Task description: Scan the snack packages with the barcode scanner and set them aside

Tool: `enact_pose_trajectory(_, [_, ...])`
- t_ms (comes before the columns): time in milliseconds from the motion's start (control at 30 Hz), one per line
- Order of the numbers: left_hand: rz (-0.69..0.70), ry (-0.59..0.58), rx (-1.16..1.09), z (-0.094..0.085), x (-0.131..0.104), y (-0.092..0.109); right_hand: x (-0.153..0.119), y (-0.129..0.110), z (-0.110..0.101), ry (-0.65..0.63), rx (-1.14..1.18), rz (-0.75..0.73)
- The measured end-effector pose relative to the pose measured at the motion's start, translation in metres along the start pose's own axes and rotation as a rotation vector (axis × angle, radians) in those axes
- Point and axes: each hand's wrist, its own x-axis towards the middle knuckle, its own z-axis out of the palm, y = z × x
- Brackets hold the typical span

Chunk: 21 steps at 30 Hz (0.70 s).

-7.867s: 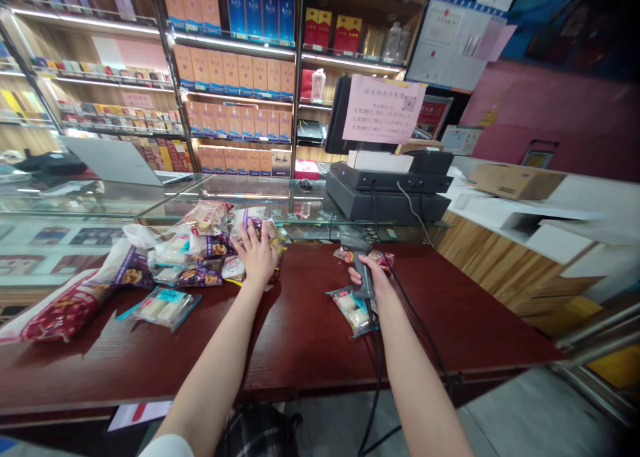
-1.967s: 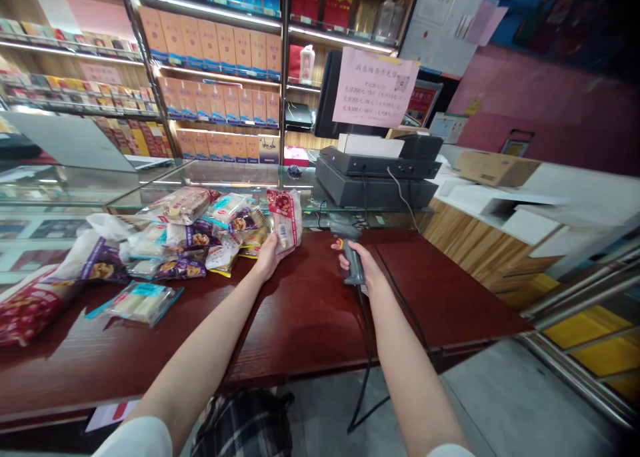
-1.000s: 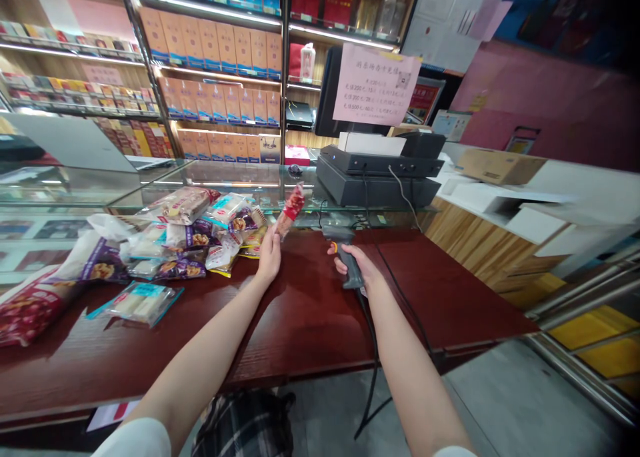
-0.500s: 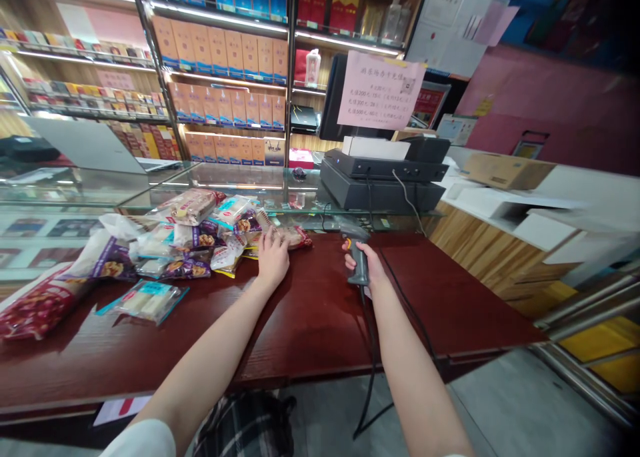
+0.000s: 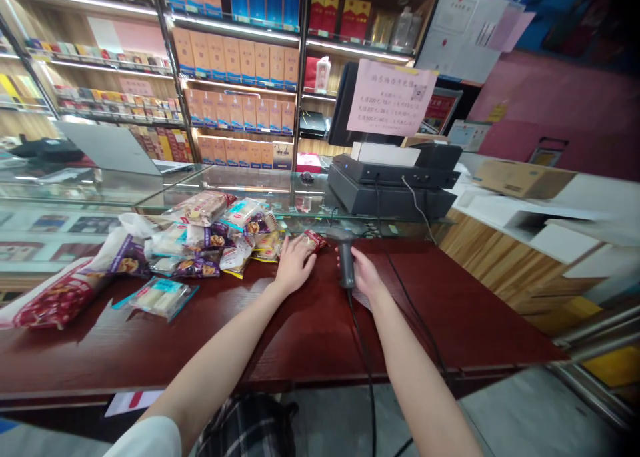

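My right hand [image 5: 364,272] is closed round the grey handle of a barcode scanner [image 5: 346,260], upright above the red-brown counter [image 5: 320,337]. A black cable hangs from its lower end. My left hand [image 5: 295,264] rests palm down with fingers spread on a small red packet [image 5: 314,240], at the right end of a pile of snack packets. The pile holds several purple packets [image 5: 197,266], a yellow-edged packet [image 5: 237,257] and clear ones with blue labels. A flat blue-edged packet [image 5: 159,298] lies in front of it, and a large red bag [image 5: 60,300] is far left.
A glass display case [image 5: 235,180] runs behind the counter. On it stand an open laptop [image 5: 107,147] and a black register unit [image 5: 390,187] below a monitor with a pink sign [image 5: 390,100]. Shelves of boxes fill the back. A cardboard box [image 5: 523,177] sits at right.
My left hand has moved right along the packets, its thumb now spread. The scanner in my right hand has shifted left against the hand and turned. The whole view has swung slightly left.
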Motion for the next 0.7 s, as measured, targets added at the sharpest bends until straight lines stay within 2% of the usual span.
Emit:
enact_pose_trajectory(67, [-0.025,-0.058,-0.087,0.006,-0.001,0.002,-0.002,0.007,0.009,-0.001,-0.010,-0.002])
enact_pose_trajectory(167, [-0.056,-0.162,-0.203,0.014,-0.001,0.006,-0.005,0.017,0.022,-0.078,-0.039,-0.002])
enact_pose_trajectory(267, [-0.113,-0.194,-0.306,0.016,0.000,0.008,-0.007,0.025,0.030,-0.156,-0.062,0.014])
enact_pose_trajectory(333, [-0.172,-0.176,-0.374,0.017,-0.001,0.009,-0.007,0.029,0.031,-0.165,-0.094,0.014])
enact_pose_trajectory(433, [-0.244,-0.076,-0.528,0.020,-0.003,0.010,-0.008,0.033,0.031,-0.205,-0.173,-0.030])
enact_pose_trajectory(533, [-0.346,0.024,-0.848,0.023,-0.004,0.015,-0.009,0.032,0.031,-0.265,-0.219,-0.065])
enact_pose_trajectory(633, [-0.536,0.058,-1.270,0.016,0.003,0.021,-0.007,0.031,0.027,-0.196,-0.221,-0.093])
enact_pose_trajectory(700, [-0.667,0.065,-1.514,0.000,0.011,0.021,-0.003,0.034,0.021,-0.083,-0.260,-0.144])
